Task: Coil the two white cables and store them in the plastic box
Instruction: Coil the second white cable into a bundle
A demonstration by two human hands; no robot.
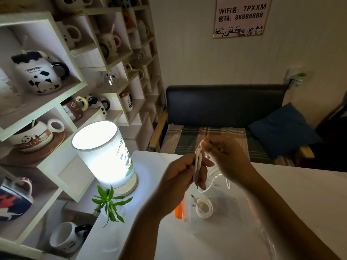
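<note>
My left hand (180, 177) grips several loops of a white cable (198, 162) above the white table (150, 231). My right hand (227, 158) pinches the same cable near the top of the loops, and a loose tail hangs down from it toward the table. A second white cable (204, 208) lies coiled inside the clear plastic box (225, 222), its plug sticking out at the upper left. The box has an orange clip (179, 209) on its left side.
A lit cylindrical lamp (107, 154) stands at the table's far left with a small green plant (109, 203) in front of it. Shelves of panda mugs (43, 76) fill the left wall. A dark sofa (225, 109) with a blue cushion (281, 128) is behind the table.
</note>
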